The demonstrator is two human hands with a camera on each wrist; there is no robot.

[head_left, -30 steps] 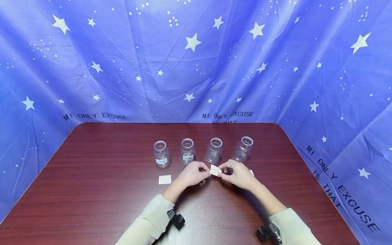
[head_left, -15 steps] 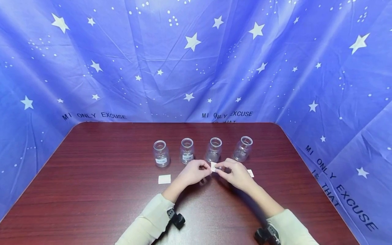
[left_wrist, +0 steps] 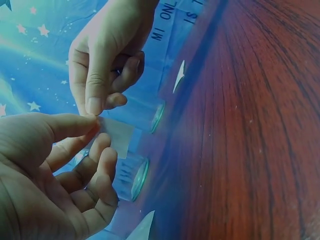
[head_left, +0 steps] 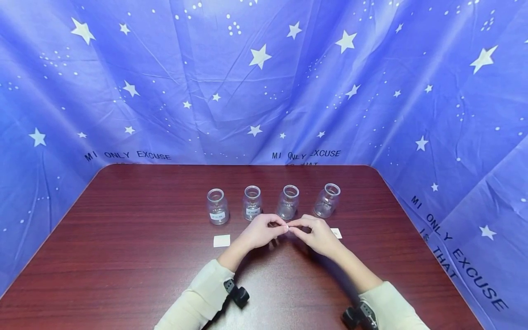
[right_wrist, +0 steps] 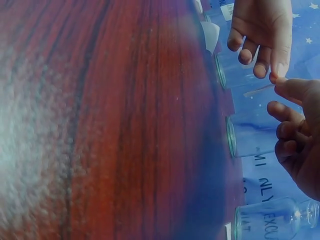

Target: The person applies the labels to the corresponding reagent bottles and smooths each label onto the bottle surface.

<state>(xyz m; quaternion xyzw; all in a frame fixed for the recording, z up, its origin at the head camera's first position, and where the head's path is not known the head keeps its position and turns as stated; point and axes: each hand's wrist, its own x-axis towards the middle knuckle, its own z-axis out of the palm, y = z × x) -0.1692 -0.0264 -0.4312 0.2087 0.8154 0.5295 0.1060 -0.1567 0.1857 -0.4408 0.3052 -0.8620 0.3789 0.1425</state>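
My left hand (head_left: 261, 231) and right hand (head_left: 321, 236) meet at their fingertips in front of the third glass jar (head_left: 287, 202) from the left. Thumb and forefinger of each pinch a small white label (left_wrist: 120, 139) at one edge. In the left wrist view the label hangs below the joined fingertips; in the right wrist view it shows nearly edge-on. From the head it is mostly hidden by the fingers. White labels with print are on the first jar (head_left: 217, 206) and the second jar (head_left: 252, 202).
At the right end of the row stands another glass jar (head_left: 327, 200). One white paper piece (head_left: 221, 240) lies on the dark red wooden table (head_left: 123, 256) by my left forearm. A second paper piece (head_left: 337, 233) sits partly behind my right hand.
The label, earlier seen with its face toward the head camera, has turned and is now mostly hidden. My right fingertips have moved left to meet the left ones. The jars stay put.
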